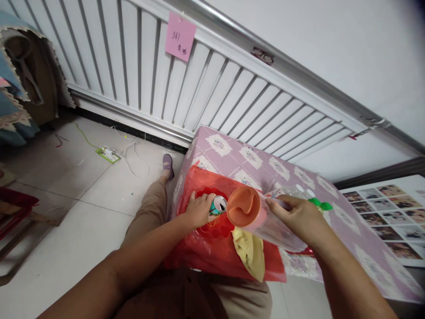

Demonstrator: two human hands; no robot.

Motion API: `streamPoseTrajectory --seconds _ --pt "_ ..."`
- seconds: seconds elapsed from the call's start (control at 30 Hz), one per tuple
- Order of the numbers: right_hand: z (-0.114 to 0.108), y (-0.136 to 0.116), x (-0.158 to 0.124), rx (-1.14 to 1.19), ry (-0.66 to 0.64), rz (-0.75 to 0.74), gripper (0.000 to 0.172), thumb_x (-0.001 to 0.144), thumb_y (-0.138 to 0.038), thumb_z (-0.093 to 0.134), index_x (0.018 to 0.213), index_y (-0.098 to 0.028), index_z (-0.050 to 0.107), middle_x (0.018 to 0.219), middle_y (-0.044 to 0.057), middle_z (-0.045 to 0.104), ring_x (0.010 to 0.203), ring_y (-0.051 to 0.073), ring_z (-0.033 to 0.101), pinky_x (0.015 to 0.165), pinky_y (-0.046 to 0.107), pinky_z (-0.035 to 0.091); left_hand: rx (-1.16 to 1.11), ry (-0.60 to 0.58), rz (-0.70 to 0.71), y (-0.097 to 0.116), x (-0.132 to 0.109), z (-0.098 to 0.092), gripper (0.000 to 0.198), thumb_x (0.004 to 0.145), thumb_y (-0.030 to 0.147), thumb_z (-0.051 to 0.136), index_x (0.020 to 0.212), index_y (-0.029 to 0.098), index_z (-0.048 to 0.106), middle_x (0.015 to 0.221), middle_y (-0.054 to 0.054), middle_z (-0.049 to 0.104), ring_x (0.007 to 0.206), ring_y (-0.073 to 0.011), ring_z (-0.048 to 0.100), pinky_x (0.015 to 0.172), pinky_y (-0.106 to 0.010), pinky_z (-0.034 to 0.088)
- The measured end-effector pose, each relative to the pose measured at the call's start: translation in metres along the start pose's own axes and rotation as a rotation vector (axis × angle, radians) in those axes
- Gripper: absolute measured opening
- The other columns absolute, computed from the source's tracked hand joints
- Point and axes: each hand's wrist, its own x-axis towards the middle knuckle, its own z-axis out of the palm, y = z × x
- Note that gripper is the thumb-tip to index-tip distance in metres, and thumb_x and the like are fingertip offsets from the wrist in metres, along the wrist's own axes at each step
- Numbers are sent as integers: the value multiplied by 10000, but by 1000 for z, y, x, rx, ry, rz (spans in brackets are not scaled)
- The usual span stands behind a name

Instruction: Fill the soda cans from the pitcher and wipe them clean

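Note:
My left hand (199, 211) is closed around a green drink can (217, 207), its opened top facing up. The can is over a red scalloped plate (221, 229). In my right hand (299, 217) is the handle of a clear plastic pitcher (279, 230). The pitcher is tilted, and its orange lid (244, 206) points toward the can, close beside it. I cannot make out any liquid flowing between them. A yellow cloth (249, 252) lies below the pitcher on a red plastic sheet (212, 257).
A purple patterned tablecloth (262, 161) covers the table. Clear bottles with green caps (320, 204) stand beyond my right hand. A white radiator (129, 57) runs behind. A power strip (108, 154) with cables lies on the floor, and a photo board (388, 217) leans at the right.

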Motion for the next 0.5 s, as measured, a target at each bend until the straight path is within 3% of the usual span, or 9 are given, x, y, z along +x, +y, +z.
streamPoseTrajectory --seconds 0.5 --pt "-4 -7 -2 -4 26 17 441 764 -638 590 635 -217 625 460 -31 463 465 140 426 477 284 324 -5 -8 -7 0 -1 -4 667 825 458 708 1367 275 365 1300 -111 631 1196 -326 604 1160 -599 194"
